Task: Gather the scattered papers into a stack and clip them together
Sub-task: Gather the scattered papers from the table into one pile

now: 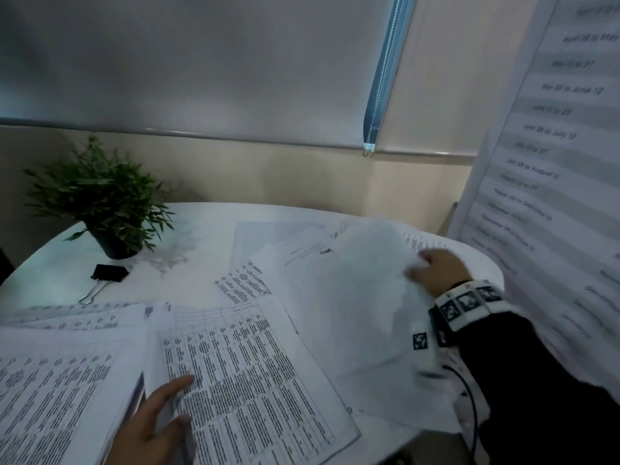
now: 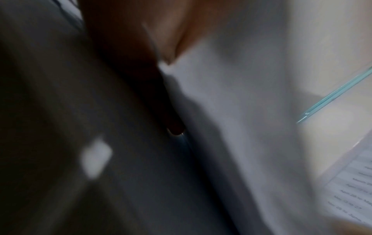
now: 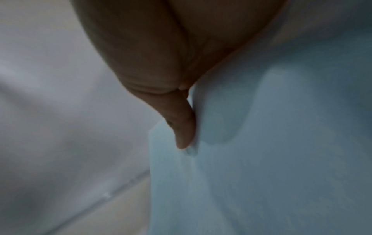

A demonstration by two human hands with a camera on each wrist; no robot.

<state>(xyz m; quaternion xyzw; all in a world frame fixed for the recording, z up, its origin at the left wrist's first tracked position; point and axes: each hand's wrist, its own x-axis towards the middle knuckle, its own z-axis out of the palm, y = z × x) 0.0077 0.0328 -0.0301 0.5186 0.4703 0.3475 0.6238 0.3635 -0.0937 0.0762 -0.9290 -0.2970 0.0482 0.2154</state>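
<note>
Printed papers lie scattered over a round white table (image 1: 201, 229). My left hand (image 1: 157, 411) is at the near edge, its straight index finger and thumb resting on a sheet printed with a table (image 1: 255, 380). The left wrist view is blurred and shows only a dark finger (image 2: 173, 124) against pale paper. My right hand (image 1: 432, 270) pinches the edge of a blank white sheet (image 1: 352, 297) that is raised off the pile. In the right wrist view the thumb (image 3: 184, 127) presses on that sheet (image 3: 281, 143), the fingers shadowed behind it. A black binder clip (image 1: 107, 275) lies at the left.
A potted green plant (image 1: 100, 203) stands at the table's far left, just behind the clip. A large printed poster with dates (image 1: 553, 162) hangs close on the right. More printed sheets (image 1: 50, 380) overlap at the near left. A wall and a blind back the table.
</note>
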